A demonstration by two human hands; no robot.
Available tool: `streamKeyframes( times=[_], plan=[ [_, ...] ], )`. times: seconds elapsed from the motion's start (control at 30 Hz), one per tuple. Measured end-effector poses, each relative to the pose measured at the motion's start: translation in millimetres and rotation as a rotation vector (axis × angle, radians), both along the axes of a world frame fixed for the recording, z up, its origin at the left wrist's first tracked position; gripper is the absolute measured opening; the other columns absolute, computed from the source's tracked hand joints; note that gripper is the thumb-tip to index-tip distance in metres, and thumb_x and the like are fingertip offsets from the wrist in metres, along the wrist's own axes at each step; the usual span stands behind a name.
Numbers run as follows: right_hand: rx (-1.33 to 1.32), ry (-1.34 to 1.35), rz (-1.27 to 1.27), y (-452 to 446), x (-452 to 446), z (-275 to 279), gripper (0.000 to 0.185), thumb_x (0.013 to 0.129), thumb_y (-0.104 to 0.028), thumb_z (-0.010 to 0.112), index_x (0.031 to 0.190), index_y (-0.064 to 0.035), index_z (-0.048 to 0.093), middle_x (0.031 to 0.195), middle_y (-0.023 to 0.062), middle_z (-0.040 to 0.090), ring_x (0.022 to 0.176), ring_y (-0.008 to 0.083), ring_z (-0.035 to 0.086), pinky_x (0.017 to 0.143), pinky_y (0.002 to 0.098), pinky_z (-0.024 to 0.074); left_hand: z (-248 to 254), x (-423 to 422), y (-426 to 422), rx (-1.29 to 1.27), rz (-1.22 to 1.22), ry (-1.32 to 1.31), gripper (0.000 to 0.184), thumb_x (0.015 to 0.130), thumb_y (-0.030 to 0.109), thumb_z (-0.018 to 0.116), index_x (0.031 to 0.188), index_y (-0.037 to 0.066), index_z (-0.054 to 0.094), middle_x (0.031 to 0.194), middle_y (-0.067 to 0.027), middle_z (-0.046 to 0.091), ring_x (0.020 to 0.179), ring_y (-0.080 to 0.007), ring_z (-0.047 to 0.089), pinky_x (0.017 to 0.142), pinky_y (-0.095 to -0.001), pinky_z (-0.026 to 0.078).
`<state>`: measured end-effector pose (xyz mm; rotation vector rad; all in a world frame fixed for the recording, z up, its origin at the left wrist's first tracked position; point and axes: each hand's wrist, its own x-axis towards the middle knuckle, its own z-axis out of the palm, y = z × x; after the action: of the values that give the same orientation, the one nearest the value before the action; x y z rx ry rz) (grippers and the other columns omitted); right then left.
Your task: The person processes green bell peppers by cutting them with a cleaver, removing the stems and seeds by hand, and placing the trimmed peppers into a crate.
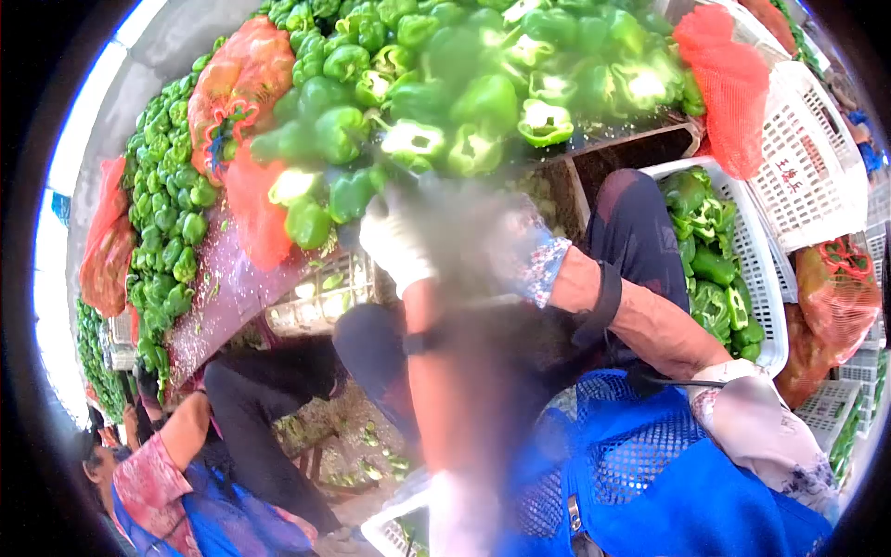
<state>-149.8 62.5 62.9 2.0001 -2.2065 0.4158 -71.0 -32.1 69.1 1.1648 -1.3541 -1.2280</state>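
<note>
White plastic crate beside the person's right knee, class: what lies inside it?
Green bell peppers, some split open, lie in the white crate. Whatever is beneath them, including the crate's floor, is covered.

Gloved left hand point(393, 238) near right hand point(527, 249)

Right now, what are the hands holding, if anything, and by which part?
I can't tell: a blur hides whatever may be between the left hand and right hand.

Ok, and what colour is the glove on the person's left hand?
White; the glove shows best in the head view.
</note>
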Motion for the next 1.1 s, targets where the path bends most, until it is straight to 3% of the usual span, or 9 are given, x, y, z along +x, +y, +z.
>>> streamKeyframes(
  times=[0.07,0.17,0.23,0.63,0.73,0.8,0.87,0.97,1.1],
  plan=[
    [0.027,-0.030,0.005,-9.6,-0.1,9.3,0.030,0.091,-0.011,0.047,0.117,-0.0003,0.057,0.096,0.0142,0.067,0.084,0.0261,0.067,0.070,0.0381,0.0545,-15.2,-2.1,-7.5,0.044,-0.028,0.137,0.036,0.095,0.027,0.059,0.099,-0.007,0.069,0.077,-0.0103,0.068,0.064,-0.0135,0.051,0.064,-0.0301,0.045],
    [0.085,-0.093,0.004,-20.4,0.0,41.6,0.029,0.092,-0.013,0.044,0.113,0.0013,0.059,0.092,0.0151,0.068,0.083,0.0271,0.068,0.069,0.0406,0.0551,-19.5,-0.7,-10.5,-0.224,0.054,-0.243,0.033,0.097,0.025,0.056,0.097,-0.006,0.069,0.078,-0.0106,0.067,0.065,-0.0138,0.051,0.064,-0.0303,0.046],
    [0.139,-0.208,0.006,-21.4,-1.8,78.7,0.029,0.092,-0.015,0.043,0.108,0.0014,0.061,0.085,0.0152,0.070,0.078,0.0292,0.070,0.064,0.0427,0.0552,-47.1,0.7,-33.2,-0.210,0.015,-0.140,0.034,0.099,0.023,0.054,0.097,-0.007,0.068,0.077,-0.0070,0.065,0.067,-0.0128,0.052,0.065,-0.0286,0.046],
    [-0.059,-0.309,0.040,-28.2,-14.9,67.9,0.021,0.078,-0.019,0.059,0.084,-0.0033,0.072,0.077,0.0182,0.069,0.075,0.0355,0.069,0.065,0.0452,0.0551,-58.8,6.4,-53.3,-0.273,-0.075,-0.215,0.028,0.098,0.018,0.054,0.100,-0.007,0.068,0.088,-0.0075,0.069,0.068,-0.0120,0.055,0.063,-0.0268,0.048],
    [-0.466,-0.592,0.224,-43.1,-16.1,4.2,0.024,0.085,-0.020,0.054,0.091,-0.0042,0.071,0.087,0.0167,0.070,0.079,0.0341,0.069,0.067,0.0452,0.0553,-44.9,6.4,-45.6,-0.122,-0.081,-0.112,0.027,0.097,0.018,0.057,0.099,-0.006,0.068,0.086,-0.0073,0.068,0.068,-0.0124,0.055,0.064,-0.0278,0.049],
    [-0.088,-0.410,0.122,-51.3,-8.9,14.3,0.028,0.092,-0.021,0.046,0.100,-0.0051,0.067,0.094,0.0152,0.070,0.083,0.0326,0.069,0.070,0.0444,0.0549,-43.7,6.6,-35.7,-0.156,-0.079,-0.156,0.034,0.096,0.025,0.055,0.094,-0.006,0.069,0.077,-0.0114,0.067,0.064,-0.0153,0.052,0.063,-0.0325,0.047],
    [-0.056,-0.421,0.077,-57.8,-9.2,7.1,0.030,0.093,-0.020,0.043,0.113,-0.0044,0.059,0.091,0.0162,0.070,0.085,0.0321,0.069,0.073,0.0441,0.0541,-59.1,5.8,-53.2,-0.132,-0.047,-0.031,0.037,0.095,0.028,0.056,0.091,-0.006,0.069,0.072,-0.0116,0.066,0.064,-0.0160,0.051,0.064,-0.0345,0.046],
    [-0.026,-0.408,-0.026,-48.3,1.8,-0.4,0.033,0.091,-0.017,0.045,0.119,-0.0025,0.055,0.087,0.0173,0.070,0.081,0.0328,0.069,0.069,0.0442,0.0543,-65.7,11.5,-52.6,-0.128,-0.074,-0.002,0.031,0.098,0.025,0.057,0.102,-0.004,0.066,0.083,-0.0065,0.065,0.068,-0.0153,0.055,0.064,-0.0315,0.049],
    [-0.296,-0.380,0.113,-41.5,-29.9,-35.1,0.035,0.087,-0.012,0.049,0.120,-0.0021,0.054,0.083,0.0167,0.068,0.075,0.0327,0.068,0.062,0.0447,0.0541,-56.3,3.2,-45.8,-0.469,0.069,-0.300,0.043,0.098,0.026,0.054,0.122,-0.009,0.056,0.122,-0.0223,0.060,0.098,-0.0313,0.061,0.088,-0.0372,0.049]
  ],
)
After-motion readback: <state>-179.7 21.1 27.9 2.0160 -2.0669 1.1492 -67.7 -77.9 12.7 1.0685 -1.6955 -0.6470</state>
